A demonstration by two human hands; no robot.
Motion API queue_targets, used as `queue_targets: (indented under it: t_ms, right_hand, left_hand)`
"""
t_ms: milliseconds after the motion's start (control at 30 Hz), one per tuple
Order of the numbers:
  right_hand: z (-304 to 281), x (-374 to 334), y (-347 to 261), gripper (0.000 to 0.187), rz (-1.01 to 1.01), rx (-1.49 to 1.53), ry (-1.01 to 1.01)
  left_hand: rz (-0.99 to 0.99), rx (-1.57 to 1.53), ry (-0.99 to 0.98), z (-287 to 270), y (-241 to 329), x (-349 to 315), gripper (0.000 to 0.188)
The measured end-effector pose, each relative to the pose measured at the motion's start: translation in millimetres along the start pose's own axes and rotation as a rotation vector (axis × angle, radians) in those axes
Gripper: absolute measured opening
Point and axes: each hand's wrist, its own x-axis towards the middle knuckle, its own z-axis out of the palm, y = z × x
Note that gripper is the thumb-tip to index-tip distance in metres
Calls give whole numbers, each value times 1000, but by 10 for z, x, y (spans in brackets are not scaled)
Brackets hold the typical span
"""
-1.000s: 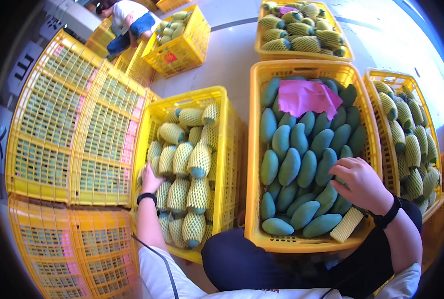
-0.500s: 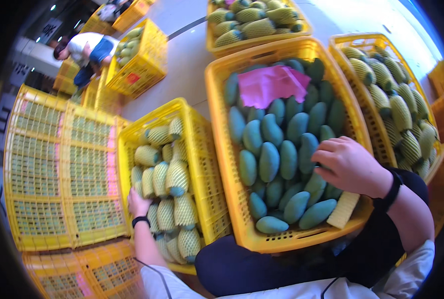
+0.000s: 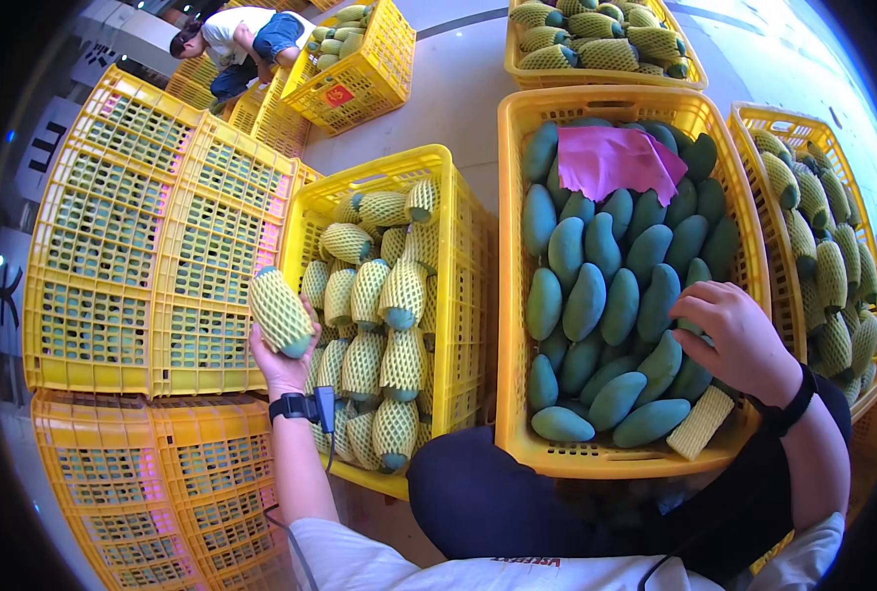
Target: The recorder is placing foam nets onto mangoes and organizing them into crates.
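Note:
My left hand (image 3: pixel 286 357) is closed around a mango in a pale yellow foam net (image 3: pixel 280 312), lifted at the left side of a yellow crate (image 3: pixel 445 295). Inside that crate lie several more mangoes in foam nets (image 3: pixel 362 353). Over the large crate in front of me, my right hand (image 3: pixel 732 335) hangs with curved fingers apart, just above bare green mangoes (image 3: pixel 618 307). Between its thumb and fingers green skin shows, but no mango looks lifted. A stack of flat foam nets (image 3: pixel 701 422) rests at that crate's near right corner.
A pink sheet (image 3: pixel 620 164) covers some bare mangoes at the far end. Netted mangoes fill a crate on the right (image 3: pixel 830 266) and one at the back (image 3: pixel 596 39). Stacked crates (image 3: pixel 162 246) stand at the left. Farther back, a person (image 3: pixel 241 39) bends over crates.
My left hand has risen out of the left crate with a netted mango in it. My right hand stays over the bare mangoes. The view has shifted, moving the crates rightward.

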Motion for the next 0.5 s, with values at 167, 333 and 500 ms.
queue_targets:
  t_ms: [167, 333, 500]
  right_hand:
    - [67, -14, -119, 14, 52, 291, -5]
    - [167, -163, -361, 33, 309, 1255, -81]
    - [98, -422, -501, 58, 318, 2150, 52]
  left_hand:
    - [-139, 162, -360, 917, -140, -500, 79]
    - [-244, 283, -626, 2078, -332, -1175, 80]
    - [-374, 198, -785, 2921, -447, -1696, 64]
